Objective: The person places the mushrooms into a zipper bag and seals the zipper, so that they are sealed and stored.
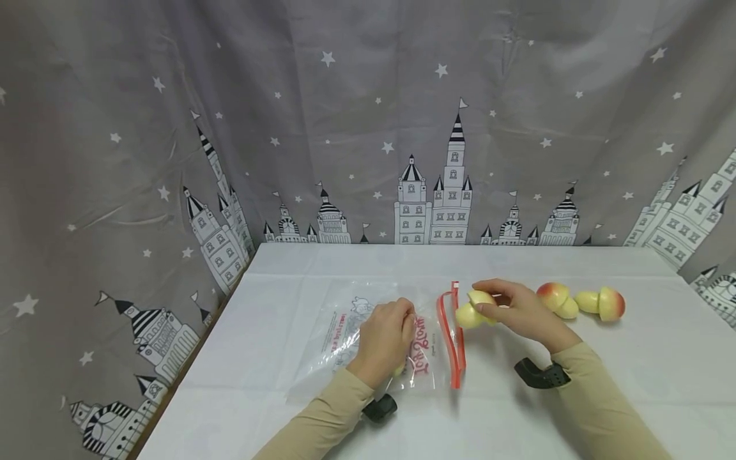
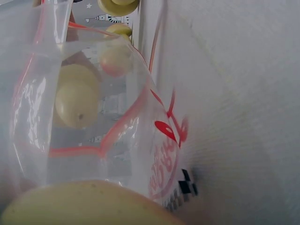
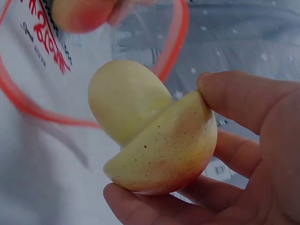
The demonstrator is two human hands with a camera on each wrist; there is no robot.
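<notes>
A toy mushroom (image 3: 159,145), pale yellow with a speckled, reddish cap, is held in my right hand (image 1: 520,313) between thumb and fingers. Its stem points toward the red-edged mouth of a clear zip bag (image 1: 431,370). My left hand (image 1: 385,338) grips the bag's upper plastic, its fingers curled; the fingertips are hidden in the head view. The mouth gapes in the right wrist view, where another reddish-yellow piece (image 3: 84,14) shows inside. Close to the left wrist camera, a yellow rounded piece (image 2: 93,206) fills the bottom edge.
Two more toy mushrooms, one (image 1: 558,300) beside the right hand and one (image 1: 602,303) farther right, lie on the white table (image 1: 644,383). A grey curtain (image 1: 345,115) with printed castles and stars hangs behind and at the sides.
</notes>
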